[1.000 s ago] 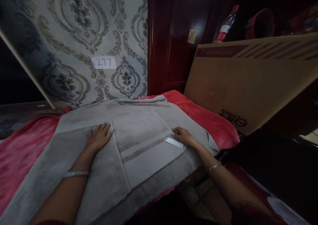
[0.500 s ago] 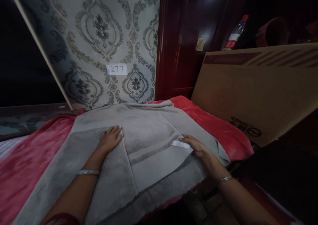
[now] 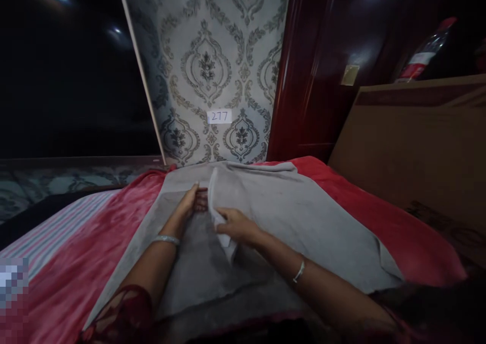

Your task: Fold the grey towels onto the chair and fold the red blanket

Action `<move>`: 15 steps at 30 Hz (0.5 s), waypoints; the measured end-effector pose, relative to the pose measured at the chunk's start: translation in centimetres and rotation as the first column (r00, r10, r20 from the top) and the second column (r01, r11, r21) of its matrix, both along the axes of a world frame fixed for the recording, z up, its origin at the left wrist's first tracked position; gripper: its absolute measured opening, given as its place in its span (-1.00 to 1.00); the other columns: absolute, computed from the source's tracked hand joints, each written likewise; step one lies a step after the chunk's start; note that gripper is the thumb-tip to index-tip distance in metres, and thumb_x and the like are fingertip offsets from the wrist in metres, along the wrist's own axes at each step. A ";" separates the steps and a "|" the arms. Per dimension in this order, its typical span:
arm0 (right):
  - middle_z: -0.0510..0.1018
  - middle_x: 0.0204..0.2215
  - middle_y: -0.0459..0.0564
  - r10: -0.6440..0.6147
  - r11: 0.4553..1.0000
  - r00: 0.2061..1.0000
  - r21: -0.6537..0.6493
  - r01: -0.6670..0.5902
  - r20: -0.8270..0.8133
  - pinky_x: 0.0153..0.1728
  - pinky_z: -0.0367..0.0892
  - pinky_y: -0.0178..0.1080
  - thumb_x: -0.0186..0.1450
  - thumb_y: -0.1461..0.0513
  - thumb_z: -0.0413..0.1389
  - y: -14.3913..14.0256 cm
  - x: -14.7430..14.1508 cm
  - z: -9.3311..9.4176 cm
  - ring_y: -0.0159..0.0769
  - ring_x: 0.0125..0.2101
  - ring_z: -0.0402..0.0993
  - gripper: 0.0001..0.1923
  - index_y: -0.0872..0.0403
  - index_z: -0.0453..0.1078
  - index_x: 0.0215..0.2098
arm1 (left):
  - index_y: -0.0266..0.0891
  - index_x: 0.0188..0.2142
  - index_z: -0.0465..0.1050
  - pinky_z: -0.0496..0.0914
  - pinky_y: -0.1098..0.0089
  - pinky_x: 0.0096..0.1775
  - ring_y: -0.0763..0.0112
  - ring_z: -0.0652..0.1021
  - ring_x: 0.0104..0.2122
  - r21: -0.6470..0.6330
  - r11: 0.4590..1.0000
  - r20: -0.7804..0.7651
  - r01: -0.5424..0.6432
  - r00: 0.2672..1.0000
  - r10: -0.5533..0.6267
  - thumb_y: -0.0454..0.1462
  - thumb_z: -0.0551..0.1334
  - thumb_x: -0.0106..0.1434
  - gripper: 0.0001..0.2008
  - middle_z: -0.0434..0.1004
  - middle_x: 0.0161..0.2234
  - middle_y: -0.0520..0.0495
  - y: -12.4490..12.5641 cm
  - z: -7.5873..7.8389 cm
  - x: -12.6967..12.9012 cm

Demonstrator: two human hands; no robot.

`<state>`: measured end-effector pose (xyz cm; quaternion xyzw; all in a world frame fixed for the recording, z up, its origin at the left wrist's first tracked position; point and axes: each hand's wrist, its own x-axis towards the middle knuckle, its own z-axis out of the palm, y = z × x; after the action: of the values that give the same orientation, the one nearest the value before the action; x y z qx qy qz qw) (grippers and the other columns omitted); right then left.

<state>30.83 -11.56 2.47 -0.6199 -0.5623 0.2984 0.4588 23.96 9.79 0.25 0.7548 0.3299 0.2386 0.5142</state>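
A soft grey plush cloth (image 3: 182,263) lies spread over the bed-like surface, and part of it is folded up in the middle. My right hand (image 3: 237,226) pinches the raised folded flap (image 3: 229,189) near its front end, where a white label (image 3: 225,239) hangs below my fingers. To the left of this flap is my left hand (image 3: 194,200), with its fingers stretched toward the flap's edge. It seems to hold nothing, though its fingertips are in shadow. The flap's lower corner hangs down to a point.
Beneath the grey cloth is a red plush blanket (image 3: 125,197), with a striped sheet (image 3: 76,217) at the left. A dark screen (image 3: 68,80) stands back left. A cardboard box (image 3: 410,151) with a bottle (image 3: 425,52) by its top edge stands right. Behind is a patterned wall (image 3: 212,25).
My right hand has carried the labelled flap leftward and lifted it on edge. My left hand has come off the cloth's flat surface and turned sideways. The view has swung left.
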 end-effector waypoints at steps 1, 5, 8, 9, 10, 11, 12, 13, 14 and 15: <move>0.52 -0.38 -0.16 0.025 0.999 0.998 -0.028 -0.023 0.066 -0.26 0.27 -0.31 0.06 0.26 0.15 0.8 -1.3 -0.9 -0.24 -0.28 0.40 -0.71 0.09 0.49 -0.22 | -0.32 -0.11 0.52 0.52 0.23 -0.36 0.18 0.62 -0.41 -0.075 0.997 0.022 0.032 0.999 -0.030 0.28 0.02 0.17 -0.25 0.63 -0.34 -0.23 0.0 0.1 -0.6; 0.54 -0.32 -0.13 0.042 0.995 0.973 -0.094 -0.020 0.228 -0.24 0.25 -0.31 0.05 0.30 0.15 2.1 -4.5 -4.0 -0.23 -0.24 0.41 -0.72 0.06 0.47 -0.23 | -0.31 -0.25 0.54 0.49 0.30 -0.38 0.14 0.62 -0.39 -0.227 0.969 0.111 0.097 0.991 -0.073 0.11 0.36 -0.07 -0.43 0.61 -0.43 -0.17 -0.7 -0.4 -1.9; 0.57 -0.30 -0.11 0.004 0.997 0.959 -0.077 0.019 0.284 -0.21 0.27 -0.31 0.07 0.31 0.14 1.6 -4.8 -4.1 -0.22 -0.23 0.42 -0.69 0.05 0.45 -0.19 | -0.32 -0.23 0.55 0.48 0.33 -0.32 0.15 0.61 -0.33 -0.161 0.985 0.118 0.055 0.992 -0.036 -0.18 0.38 -0.17 -0.55 0.63 -0.40 -0.12 -1.1 -0.6 -1.5; 0.57 -0.28 -0.10 -0.002 0.998 0.956 -0.058 0.020 0.293 -0.20 0.28 -0.31 0.08 0.32 0.13 1.4 -4.8 -3.7 -0.23 -0.23 0.43 -0.68 0.04 0.45 -0.17 | -0.32 -0.21 0.55 0.47 0.35 -0.33 0.17 0.61 -0.34 -0.137 0.990 0.120 0.035 0.993 -0.019 -0.25 0.35 -0.18 -0.55 0.64 -0.40 -0.09 -1.0 -0.3 -1.2; 0.58 -0.25 -0.08 -0.010 0.999 0.954 -0.029 0.019 0.301 -0.17 0.29 -0.29 0.10 0.32 0.12 1.2 -4.8 -3.1 -0.22 -0.22 0.44 -0.67 0.04 0.45 -0.15 | -0.32 -0.20 0.55 0.45 0.37 -0.35 0.19 0.60 -0.36 -0.114 0.993 0.119 0.014 0.993 0.000 -0.29 0.31 -0.19 -0.54 0.63 -0.40 -0.08 -0.8 0.1 -1.0; 0.58 -0.21 -0.05 -0.021 1.000 0.951 0.008 0.020 0.309 -0.14 0.30 -0.28 0.11 0.32 0.11 1.0 -4.9 -2.5 -0.21 -0.20 0.44 -0.66 0.05 0.44 -0.12 | -0.32 -0.18 0.55 0.44 0.38 -0.37 0.22 0.59 -0.38 -0.093 0.996 0.118 -0.007 0.993 0.018 -0.32 0.27 -0.19 -0.53 0.63 -0.41 -0.06 -0.5 0.7 -1.0; 0.58 -0.16 -0.01 -0.036 0.999 0.948 0.049 0.022 0.315 -0.10 0.31 -0.26 0.12 0.32 0.10 1.0 -5.2 -1.8 -0.20 -0.17 0.45 -0.64 0.07 0.44 -0.09 | -0.33 -0.16 0.55 0.42 0.40 -0.39 0.24 0.58 -0.41 -0.073 0.997 0.116 -0.026 0.993 0.035 -0.32 0.24 -0.18 -0.51 0.62 -0.42 -0.05 0.0 1.3 -1.1; 0.57 -0.11 0.04 -0.050 0.996 0.946 0.090 0.022 0.320 -0.06 0.31 -0.23 0.14 0.31 0.09 1.0 -5.7 -1.3 -0.17 -0.13 0.45 -0.62 0.09 0.43 -0.06 | -0.33 -0.13 0.55 0.41 0.40 -0.40 0.26 0.57 -0.43 -0.055 0.997 0.112 -0.046 0.992 0.052 -0.32 0.22 -0.17 -0.48 0.62 -0.42 -0.04 0.6 2.0 -1.5; 0.56 -0.07 0.08 -0.064 0.991 0.945 0.129 0.023 0.322 -0.01 0.31 -0.21 0.15 0.31 0.08 1.1 -6.4 -0.9 -0.15 -0.08 0.45 -0.59 0.11 0.42 -0.01 | -0.33 -0.11 0.54 0.41 0.41 -0.41 0.28 0.56 -0.45 -0.037 0.997 0.105 -0.069 0.992 0.072 -0.32 0.20 -0.16 -0.47 0.61 -0.43 -0.03 1.1 2.6 -2.1; 0.54 -0.03 0.12 -0.072 0.987 0.944 0.160 0.021 0.323 0.02 0.30 -0.19 0.17 0.30 0.08 1.3 -7.2 -0.8 -0.13 -0.03 0.43 -0.54 0.13 0.40 0.05 | -0.32 -0.09 0.54 0.40 0.41 -0.42 0.29 0.56 -0.46 -0.019 0.995 0.091 -0.095 0.991 0.096 -0.31 0.19 -0.15 -0.46 0.59 -0.45 -0.02 1.7 3.1 -2.9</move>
<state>23.59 -10.23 1.71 -0.6367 -0.6374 0.1360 0.4122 21.01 11.46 3.35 0.7228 0.3434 0.2947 0.5222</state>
